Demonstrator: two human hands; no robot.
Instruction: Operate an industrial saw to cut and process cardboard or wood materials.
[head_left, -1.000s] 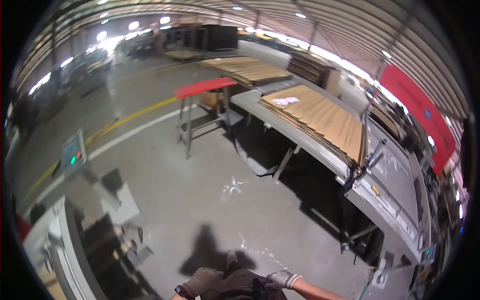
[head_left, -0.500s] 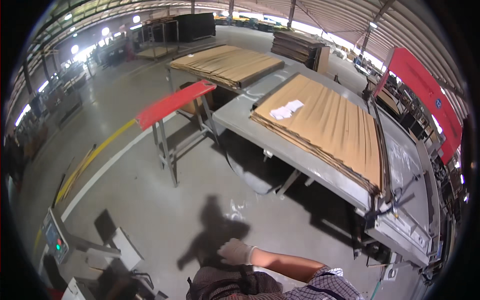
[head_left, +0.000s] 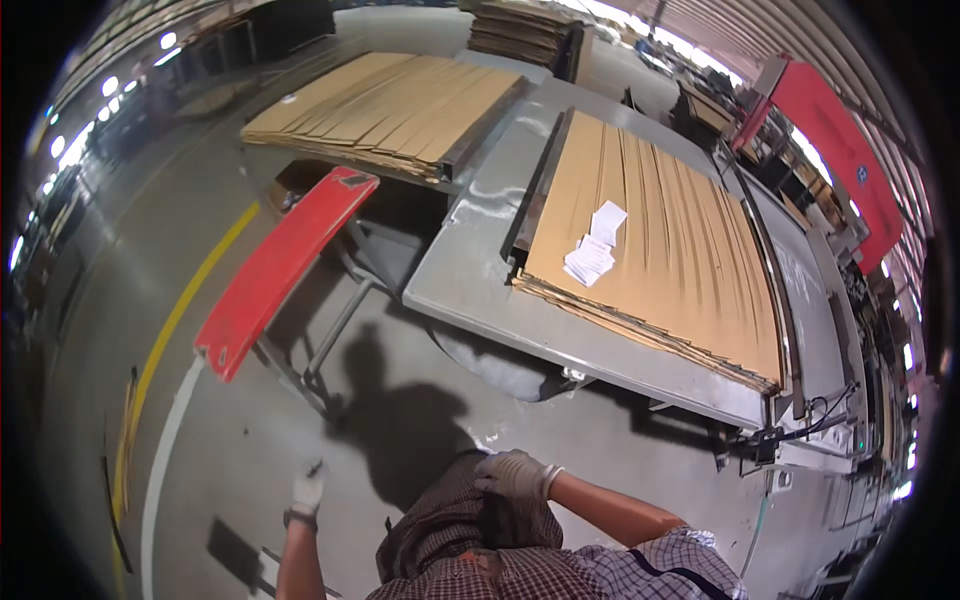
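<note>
My left hand (head_left: 308,492), in a white glove with a dark band at the wrist, is low over the floor at the lower left. It is closed on a small dark pointed object (head_left: 315,467), perhaps a pen; its kind is not clear. My right hand (head_left: 515,474), also gloved, hangs in front of my right thigh with its fingers curled in. Its palm is hidden. Ahead is a grey machine table (head_left: 465,265) bearing a stack of brown cardboard sheets (head_left: 670,240). White paper slips (head_left: 590,260) lie on that stack.
A red-topped narrow stand (head_left: 285,265) is ahead on the left. Behind it is a second cardboard stack (head_left: 380,105). A red machine arm (head_left: 835,150) rises at the right. Yellow (head_left: 190,310) and white (head_left: 170,460) lines mark the floor at left.
The table and red stand appear closer. My left hand has come into view with the small dark object. My right hand is now in front of my thigh. The control panel at lower left has left view.
</note>
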